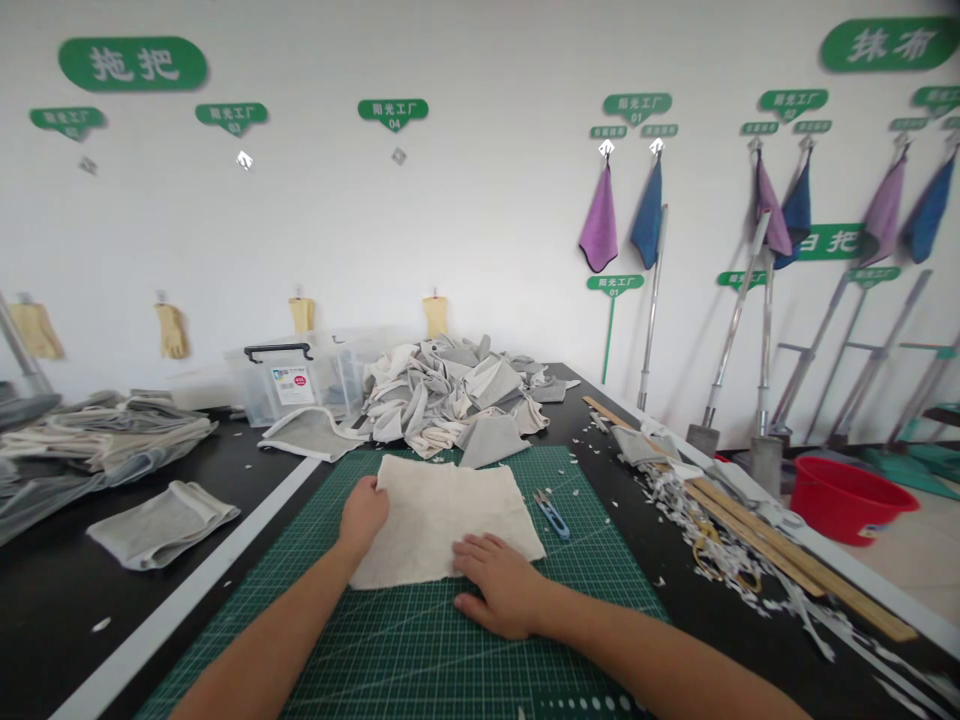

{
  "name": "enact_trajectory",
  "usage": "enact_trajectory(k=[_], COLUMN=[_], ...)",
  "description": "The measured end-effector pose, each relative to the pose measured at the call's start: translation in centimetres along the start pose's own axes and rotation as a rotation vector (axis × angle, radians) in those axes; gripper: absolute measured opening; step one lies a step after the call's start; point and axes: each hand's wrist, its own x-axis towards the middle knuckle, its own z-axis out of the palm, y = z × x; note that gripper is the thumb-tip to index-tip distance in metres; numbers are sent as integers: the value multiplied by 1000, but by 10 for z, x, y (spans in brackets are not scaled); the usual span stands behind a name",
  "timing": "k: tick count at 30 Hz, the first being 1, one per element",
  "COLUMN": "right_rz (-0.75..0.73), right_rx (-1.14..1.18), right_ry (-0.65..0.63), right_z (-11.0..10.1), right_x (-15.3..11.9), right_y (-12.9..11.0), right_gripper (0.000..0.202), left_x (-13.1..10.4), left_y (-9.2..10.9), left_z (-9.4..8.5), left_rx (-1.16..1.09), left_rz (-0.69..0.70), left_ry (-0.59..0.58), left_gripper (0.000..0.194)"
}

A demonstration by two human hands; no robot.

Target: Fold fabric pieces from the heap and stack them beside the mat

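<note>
Cream cloth lies flat on a green cutting mat, right in front of the person. From where I stand, the left hand is curled on the cloth's left edge, holding it. The right hand rests palm down, fingers a little apart, on the near edge. Blue thread snips lie just beside the cloth. Behind it sits a big heap of grey and white cloth pieces. A clear plastic box wears a label with a red spot; its words are too tiny to read. Big green signs say "拖把" and "抹布". Smaller signs say "阳光工厂", with numbers like 03 and 04.
</note>
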Motion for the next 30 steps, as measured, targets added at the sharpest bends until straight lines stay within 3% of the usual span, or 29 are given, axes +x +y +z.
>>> enact_trajectory(k=[4, 7, 13, 17, 24, 30], right_rz=[-122, -213, -230, -212, 8, 295], right_rx=[30, 57, 74, 43, -103, -168], right_ry=[-8, -16, 5, 14, 106, 88], right_z=[-3, -4, 0, 0, -6, -13], right_x=[-1, -1, -1, -2, 1, 27], right_y=[-1, -1, 1, 1, -7, -6], right_gripper=[43, 41, 43, 42, 29, 39], left_x=[9, 13, 13, 9, 7, 4], left_y=[-19, -25, -24, -24, -19, 25], left_z=[5, 9, 11, 10, 6, 1], left_rx=[-47, -63, 6, 90, 182, 198], left_rz=[-73, -39, 204, 360, 490, 714], left_ry=[-1, -15, -38, -84, -88, -208], left_gripper=[35, 38, 44, 33, 32, 28])
